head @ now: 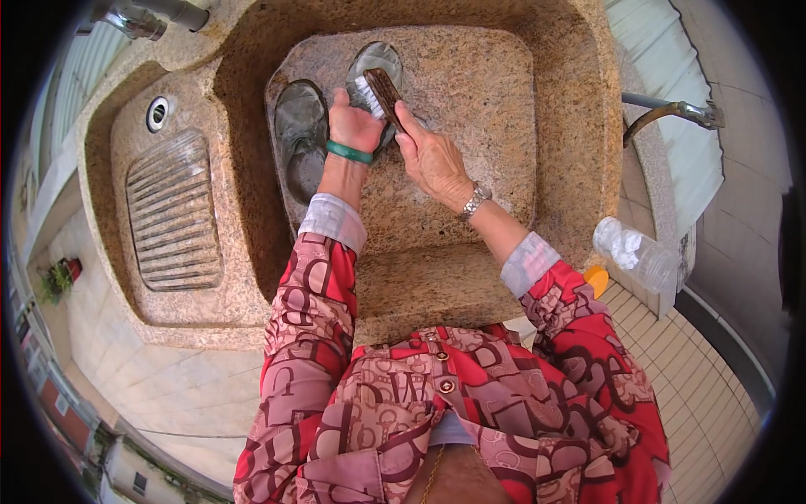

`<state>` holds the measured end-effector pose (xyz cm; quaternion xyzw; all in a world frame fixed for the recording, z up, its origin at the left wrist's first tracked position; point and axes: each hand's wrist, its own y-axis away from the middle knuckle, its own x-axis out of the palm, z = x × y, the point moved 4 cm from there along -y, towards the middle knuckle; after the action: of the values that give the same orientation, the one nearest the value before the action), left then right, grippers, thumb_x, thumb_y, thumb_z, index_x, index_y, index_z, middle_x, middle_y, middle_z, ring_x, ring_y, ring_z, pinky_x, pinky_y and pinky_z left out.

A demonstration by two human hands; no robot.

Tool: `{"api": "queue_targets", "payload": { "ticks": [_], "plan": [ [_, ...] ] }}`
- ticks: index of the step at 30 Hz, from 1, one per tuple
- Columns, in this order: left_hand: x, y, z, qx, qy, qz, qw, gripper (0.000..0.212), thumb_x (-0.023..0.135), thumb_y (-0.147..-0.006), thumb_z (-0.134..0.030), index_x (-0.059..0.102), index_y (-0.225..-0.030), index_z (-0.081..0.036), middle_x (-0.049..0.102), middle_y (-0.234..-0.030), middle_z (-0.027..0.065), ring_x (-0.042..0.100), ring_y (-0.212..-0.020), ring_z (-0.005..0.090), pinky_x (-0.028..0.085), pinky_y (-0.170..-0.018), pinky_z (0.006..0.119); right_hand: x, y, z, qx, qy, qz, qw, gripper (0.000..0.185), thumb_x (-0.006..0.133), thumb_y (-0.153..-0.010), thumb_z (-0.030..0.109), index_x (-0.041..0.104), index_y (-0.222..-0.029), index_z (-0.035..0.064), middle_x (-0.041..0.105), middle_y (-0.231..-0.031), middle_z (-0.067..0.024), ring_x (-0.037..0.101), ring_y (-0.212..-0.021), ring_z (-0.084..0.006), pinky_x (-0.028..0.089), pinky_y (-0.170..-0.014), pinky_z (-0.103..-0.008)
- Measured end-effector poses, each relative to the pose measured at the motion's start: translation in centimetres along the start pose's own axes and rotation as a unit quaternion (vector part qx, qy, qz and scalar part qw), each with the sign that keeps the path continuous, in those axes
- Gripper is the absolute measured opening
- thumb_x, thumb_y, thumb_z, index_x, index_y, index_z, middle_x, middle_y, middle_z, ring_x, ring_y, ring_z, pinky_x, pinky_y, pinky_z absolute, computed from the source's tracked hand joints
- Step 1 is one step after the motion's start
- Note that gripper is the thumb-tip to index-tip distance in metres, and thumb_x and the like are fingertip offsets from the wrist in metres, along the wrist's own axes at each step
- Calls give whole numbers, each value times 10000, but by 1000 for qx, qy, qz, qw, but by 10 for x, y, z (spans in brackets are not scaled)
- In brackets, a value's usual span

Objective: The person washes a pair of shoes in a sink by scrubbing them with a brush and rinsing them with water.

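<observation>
In a speckled stone wash basin (466, 145) lie two wet grey shoes. My left hand (356, 123), with a green bangle at the wrist, holds the right-hand shoe (381, 57); its fingers are partly hidden and the thumb points up. A wooden-backed scrubbing brush (383, 91) with white bristles is gripped by its handle in my right hand (431, 154). The bristles rest against the shoe's upper, close beside my left fingers. The left-hand shoe (302, 138) lies flat near the basin's left wall, its opening towards me.
A ridged stone washboard (176, 214) with a drain hole (157, 114) adjoins on the left. Metal taps stand at upper left (132, 22) and right (699, 113). By the right rim are a clear plastic jar (636, 255) with white contents and an orange lid (595, 281).
</observation>
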<state>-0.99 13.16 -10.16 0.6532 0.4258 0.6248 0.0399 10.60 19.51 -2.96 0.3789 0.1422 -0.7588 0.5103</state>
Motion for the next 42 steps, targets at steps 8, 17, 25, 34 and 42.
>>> {"api": "queue_targets", "payload": {
  "ticks": [8,17,25,34,42],
  "plan": [
    [28,15,31,-7,-120,14,993,438,298,-957,-315,418,-1226,10,493,-1224,135,484,-1106,265,372,-946,408,-32,-48,-38,44,60,-115,991,452,443,-864,250,397,-1300,139,597,-725,-220,579,-651,-392,455,-587,-466],
    [-12,3,9,173,-593,-74,783,756,376,-816,-651,439,-558,58,384,-519,180,365,-514,296,288,-541,471,-53,-6,5,-8,81,-85,993,444,493,-865,239,422,-1302,205,572,-651,-201,571,-566,-322,441,-533,-394],
    [-48,31,38,-24,-713,-102,693,848,344,-775,-725,594,-764,85,524,-655,197,475,-665,292,358,-662,437,-24,24,-6,-27,31,-29,999,431,502,-859,252,449,-1278,166,595,-698,-187,559,-565,-352,441,-525,-411],
    [-44,33,37,50,-708,-92,698,848,352,-792,-700,591,-913,104,588,-843,237,530,-833,318,389,-753,423,-33,-4,-60,61,18,-135,989,431,466,-869,302,423,-1289,218,586,-665,-181,568,-605,-375,438,-539,-470],
    [-20,36,29,-43,-627,-100,771,728,508,-802,-558,411,-1301,-36,447,-1266,232,429,-1170,316,323,-957,378,-25,2,-32,11,52,-75,996,443,485,-857,291,418,-1289,220,582,-656,-187,560,-594,-389,438,-535,-470]
  ]
}}
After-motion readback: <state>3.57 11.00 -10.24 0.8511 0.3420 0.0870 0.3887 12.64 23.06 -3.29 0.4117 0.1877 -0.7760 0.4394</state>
